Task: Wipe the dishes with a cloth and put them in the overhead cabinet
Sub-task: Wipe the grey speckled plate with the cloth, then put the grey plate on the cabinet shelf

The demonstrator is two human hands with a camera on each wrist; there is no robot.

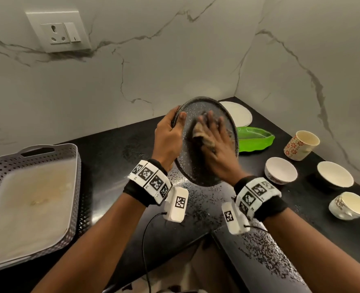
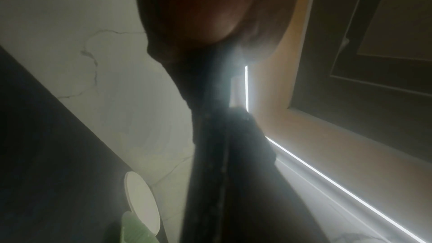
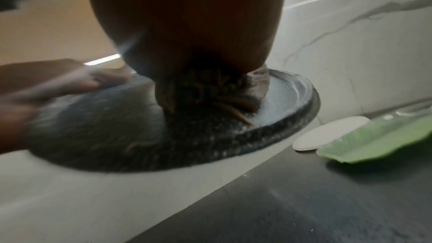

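While the dark speckled plate (image 1: 206,140) is held tilted in the air above the black counter (image 1: 115,157), only the left hand (image 1: 168,138) secures it, thumb curled over the rim at 9 o'clock and fingers behind, their set hidden. The right hand (image 1: 215,144) lies flat with fingers spread, pressing a crumpled cloth (image 1: 201,134) onto the plate's face. Risk, by my reading: hard rubbing could lever the rim out of that one-sided grip, dropping the plate toward the green leaf dish (image 1: 255,138) and white bowl (image 1: 280,170) at 3 to 4 o'clock.
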